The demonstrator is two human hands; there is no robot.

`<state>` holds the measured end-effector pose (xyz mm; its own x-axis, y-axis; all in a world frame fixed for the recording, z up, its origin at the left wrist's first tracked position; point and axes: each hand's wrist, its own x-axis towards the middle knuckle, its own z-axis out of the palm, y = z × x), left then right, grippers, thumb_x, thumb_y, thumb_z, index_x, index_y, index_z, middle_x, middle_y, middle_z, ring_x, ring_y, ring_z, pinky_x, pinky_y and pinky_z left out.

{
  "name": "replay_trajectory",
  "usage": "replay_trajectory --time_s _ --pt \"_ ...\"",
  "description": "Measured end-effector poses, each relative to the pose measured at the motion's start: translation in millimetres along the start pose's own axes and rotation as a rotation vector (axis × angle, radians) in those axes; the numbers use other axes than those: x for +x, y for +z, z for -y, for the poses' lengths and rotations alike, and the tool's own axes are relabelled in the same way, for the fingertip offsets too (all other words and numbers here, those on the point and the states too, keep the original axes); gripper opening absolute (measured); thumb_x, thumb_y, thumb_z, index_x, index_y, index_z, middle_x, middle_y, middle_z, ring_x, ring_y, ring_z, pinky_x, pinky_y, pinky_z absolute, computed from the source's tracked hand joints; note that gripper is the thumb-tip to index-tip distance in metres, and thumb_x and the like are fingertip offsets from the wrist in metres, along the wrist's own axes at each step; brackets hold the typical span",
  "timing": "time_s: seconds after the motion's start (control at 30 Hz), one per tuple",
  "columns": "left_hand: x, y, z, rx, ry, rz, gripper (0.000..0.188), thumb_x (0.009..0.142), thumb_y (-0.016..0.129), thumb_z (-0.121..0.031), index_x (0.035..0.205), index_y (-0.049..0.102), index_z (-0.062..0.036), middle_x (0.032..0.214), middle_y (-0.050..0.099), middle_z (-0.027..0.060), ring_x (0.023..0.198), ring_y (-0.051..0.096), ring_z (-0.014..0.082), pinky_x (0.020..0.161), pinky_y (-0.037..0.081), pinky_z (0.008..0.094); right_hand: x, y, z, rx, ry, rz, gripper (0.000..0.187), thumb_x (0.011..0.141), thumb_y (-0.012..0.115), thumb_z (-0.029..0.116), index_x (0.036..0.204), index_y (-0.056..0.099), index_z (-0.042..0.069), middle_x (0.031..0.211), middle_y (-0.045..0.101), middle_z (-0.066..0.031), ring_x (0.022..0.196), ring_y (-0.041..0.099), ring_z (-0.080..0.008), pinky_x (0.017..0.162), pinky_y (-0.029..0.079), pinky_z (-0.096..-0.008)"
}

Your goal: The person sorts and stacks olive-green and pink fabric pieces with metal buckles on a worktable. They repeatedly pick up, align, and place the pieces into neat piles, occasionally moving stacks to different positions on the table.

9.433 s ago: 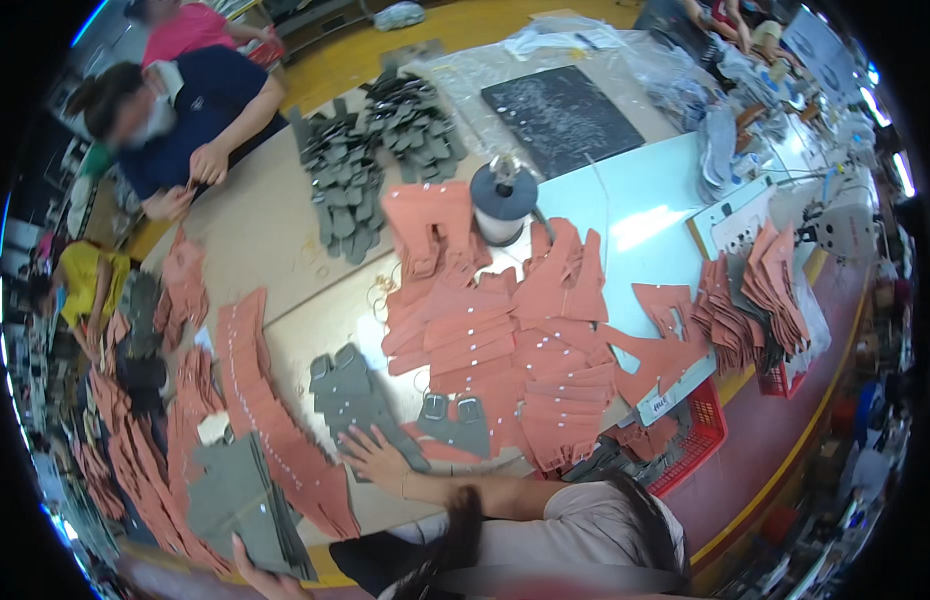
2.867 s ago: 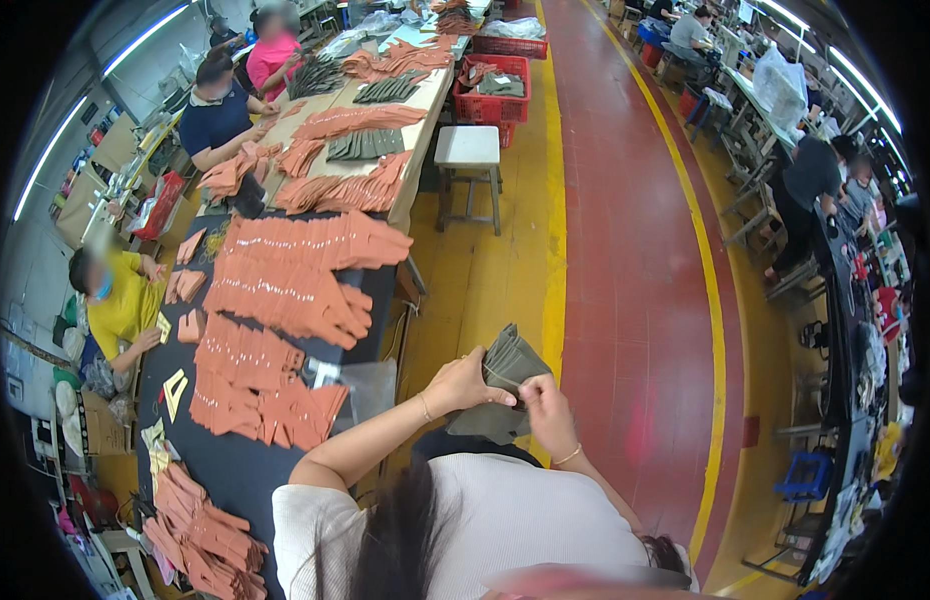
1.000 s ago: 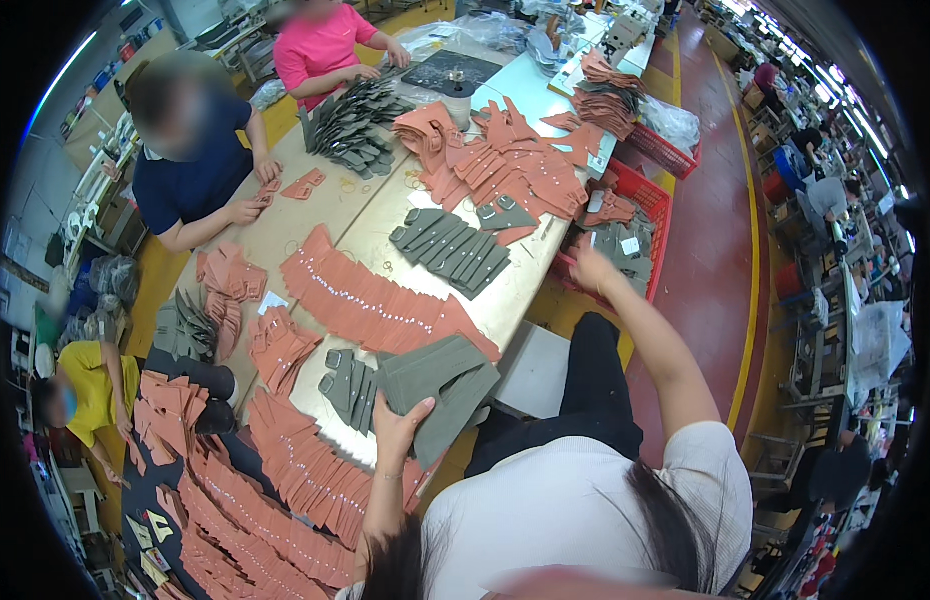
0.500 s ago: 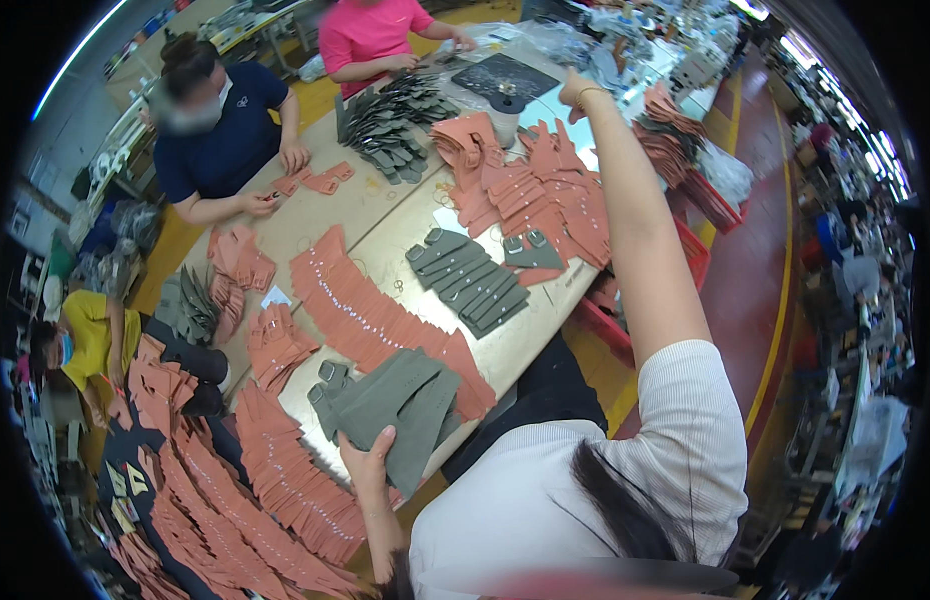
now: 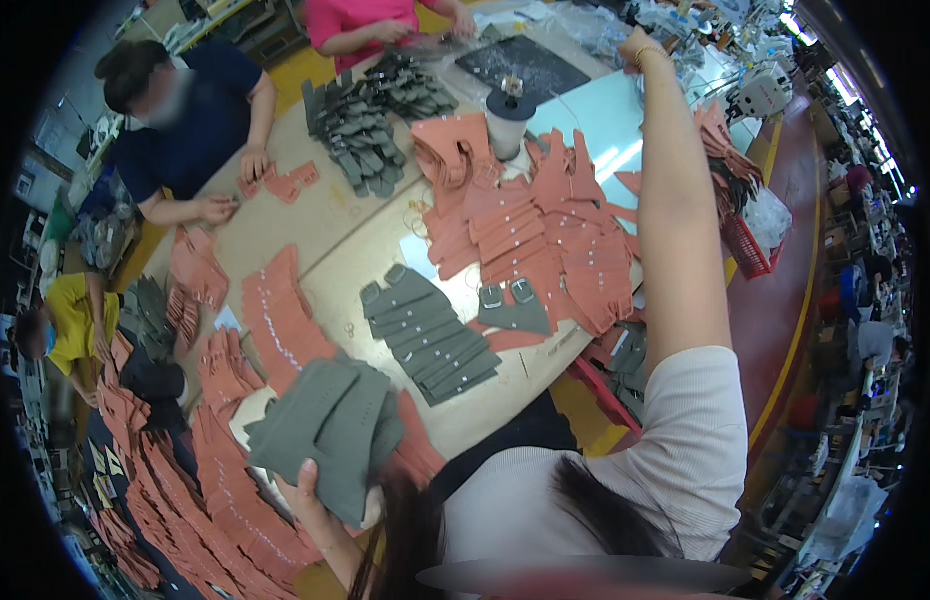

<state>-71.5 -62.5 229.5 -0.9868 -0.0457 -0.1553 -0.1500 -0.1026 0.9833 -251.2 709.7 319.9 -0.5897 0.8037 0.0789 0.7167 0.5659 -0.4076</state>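
My left hand (image 5: pixel 311 502) is closed on a stack of flat dark green strap pieces (image 5: pixel 330 425), thumb on top, above a fanned row of orange strap pieces (image 5: pixel 285 315). Stretched far across the table, my right hand (image 5: pixel 640 48) is near the clear plastic and the pale blue surface; its fingers are mostly hidden, and I cannot see anything in it. A fanned row of dark green pieces (image 5: pixel 430 340) lies mid-table. Beside it is a green piece with two buckles (image 5: pixel 515 306), next to layered orange pieces (image 5: pixel 515 235).
A white cylindrical container (image 5: pixel 508 125) stands among the orange pieces, before a black mat (image 5: pixel 522 72). A dark green heap (image 5: pixel 355 140) lies near two co-workers across the table. A red basket (image 5: pixel 753 245) is at the right; more orange rows (image 5: pixel 240 490) lie left.
My left hand, with the green pieces, has moved left in the picture. My right hand has moved farther out and right. The view has shifted too.
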Motion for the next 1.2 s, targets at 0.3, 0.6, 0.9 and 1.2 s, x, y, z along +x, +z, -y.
replay_trajectory --time_s 0.3,0.6,0.9,1.2 --pt "-36.4 -25.0 63.6 -0.232 -0.002 -0.193 0.064 0.087 0.063 -0.033 0.137 0.04 -0.0006 0.129 0.049 0.0137 0.117 0.05 0.0254 0.101 0.039 0.0367 -86.5 99.7 -30.8 0.13 -0.728 -0.355 0.032 0.082 0.044 0.01 0.099 0.066 -0.004 0.092 0.068 -0.0233 0.085 0.068 -0.0329 0.076 0.052 -0.0415" --pt "-75.9 -56.5 95.3 -0.363 -0.048 -0.38 0.064 0.093 0.055 -0.044 0.138 0.041 -0.0016 0.133 0.05 0.0135 0.118 0.051 0.0277 0.1 0.042 0.04 -357.4 202.4 -64.0 0.584 -0.347 0.453 0.022 0.087 0.066 0.012 0.102 0.064 -0.003 0.085 0.071 -0.0112 0.067 0.068 -0.0142 0.062 0.055 -0.0274" --pt "-75.7 -51.7 90.1 -0.456 -0.002 -0.422 0.06 0.091 0.059 -0.038 0.136 0.043 -0.0019 0.133 0.049 0.0127 0.118 0.05 0.0274 0.1 0.041 0.0406 -401.0 212.0 -103.0 0.602 -0.3 0.385 0.022 0.085 0.071 0.017 0.093 0.067 -0.003 0.079 0.064 -0.0088 0.062 0.066 -0.0144 0.056 0.053 -0.0279" --pt "-84.5 -69.8 92.7 -0.676 0.032 -0.364 0.058 0.089 0.063 -0.029 0.136 0.044 -0.0018 0.135 0.052 0.0131 0.121 0.052 0.0284 0.104 0.042 0.0452 -391.1 222.9 -82.5 0.319 -0.55 0.502 0.019 0.079 0.071 0.018 0.088 0.071 0.001 0.084 0.061 -0.0128 0.069 0.066 -0.0259 0.066 0.05 -0.0377"
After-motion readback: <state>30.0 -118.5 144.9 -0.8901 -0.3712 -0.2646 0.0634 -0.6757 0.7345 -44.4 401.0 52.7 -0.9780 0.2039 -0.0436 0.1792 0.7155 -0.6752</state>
